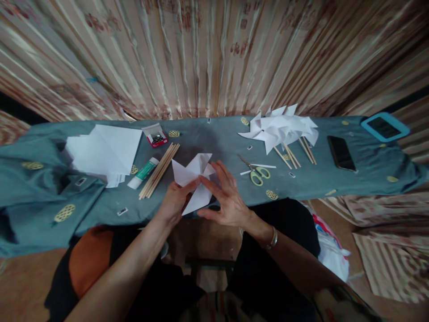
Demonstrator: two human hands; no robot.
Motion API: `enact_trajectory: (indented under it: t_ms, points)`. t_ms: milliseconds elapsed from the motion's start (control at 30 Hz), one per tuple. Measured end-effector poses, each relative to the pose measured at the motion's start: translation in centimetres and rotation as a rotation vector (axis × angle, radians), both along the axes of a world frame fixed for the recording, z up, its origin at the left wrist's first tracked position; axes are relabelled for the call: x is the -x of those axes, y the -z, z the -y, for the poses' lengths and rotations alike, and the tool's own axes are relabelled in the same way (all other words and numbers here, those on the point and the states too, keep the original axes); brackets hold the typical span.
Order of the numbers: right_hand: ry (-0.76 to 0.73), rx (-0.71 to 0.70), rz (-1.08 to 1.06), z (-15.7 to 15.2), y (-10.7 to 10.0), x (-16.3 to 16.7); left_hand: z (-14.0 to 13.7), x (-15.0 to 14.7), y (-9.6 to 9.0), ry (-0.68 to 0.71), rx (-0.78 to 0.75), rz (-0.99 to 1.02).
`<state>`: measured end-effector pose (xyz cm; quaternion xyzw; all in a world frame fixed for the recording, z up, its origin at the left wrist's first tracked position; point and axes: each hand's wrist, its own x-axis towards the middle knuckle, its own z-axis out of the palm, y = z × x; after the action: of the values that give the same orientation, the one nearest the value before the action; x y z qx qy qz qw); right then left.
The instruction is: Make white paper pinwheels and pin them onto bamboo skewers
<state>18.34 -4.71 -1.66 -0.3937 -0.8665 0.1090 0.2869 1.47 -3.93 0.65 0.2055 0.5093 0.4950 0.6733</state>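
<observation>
A white paper pinwheel (pixel 197 168) is held over the front edge of the table, its folded blades spread. My left hand (pixel 174 201) grips it from the left, the thumb pressed near its centre. My right hand (pixel 228 197) has its fingers spread, with a fingertip touching the pinwheel's centre. Left of the pinwheel lie a bundle of wooden sticks (pixel 160 171), a green and white glue stick (pixel 143 173) and a small red box (pixel 155 135) of dark bits. Green-handled scissors (pixel 257 172) lie right of my right hand, beside thin paper strips.
Several finished pinwheels (pixel 278 126) on sticks lie together at the back right. Farther right are a black phone (pixel 341 153) and a blue-framed device (pixel 385 126). White paper sheets (pixel 103 150) are piled at the left. A pleated curtain (pixel 214 58) hangs behind the cloth-covered table (pixel 311 183).
</observation>
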Motion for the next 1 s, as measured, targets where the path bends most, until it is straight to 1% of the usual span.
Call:
enact_trajectory:
  t_ms: [100, 200, 300, 367, 467, 633, 767, 867, 933, 1000]
  points:
    - [-0.025, -0.001, -0.045, 0.0, -0.1, -0.2, 0.1, -0.1, -0.2, -0.001, -0.018, 0.007]
    - [-0.039, 0.037, -0.066, 0.1, -0.4, -0.4, 0.2, -0.1, -0.3, -0.005, -0.025, 0.017]
    - [-0.033, 0.078, -0.059, 0.2, -0.7, -0.6, 0.2, -0.2, -0.2, -0.004, -0.039, 0.033]
    - [-0.019, 0.081, -0.047, 0.3, -0.9, -0.7, 0.2, -0.2, 0.0, -0.004, -0.044, 0.047]
    - [-0.005, 0.059, -0.044, 0.4, -1.0, -0.6, 0.2, -0.3, 0.2, -0.016, -0.039, 0.062]
    - [-0.023, -0.013, -0.034, 0.3, -0.9, -0.5, 0.3, -0.4, 0.3, -0.044, -0.020, 0.073]
    - [-0.006, -0.037, 0.013, 0.3, -0.8, -0.4, 0.3, -0.5, 0.2, -0.052, -0.005, 0.052]
    - [0.000, -0.078, -0.009, 0.2, -1.0, -0.7, 0.2, -0.5, 0.1, -0.064, -0.012, 0.033]
    - [0.030, -0.103, -0.053, 0.0, -1.4, -1.0, 0.1, -0.4, 0.1, -0.068, -0.014, 0.028]
    - [0.098, -0.075, -0.110, -0.3, -1.7, -1.5, 0.0, -0.3, 0.1, -0.073, -0.019, 0.016]
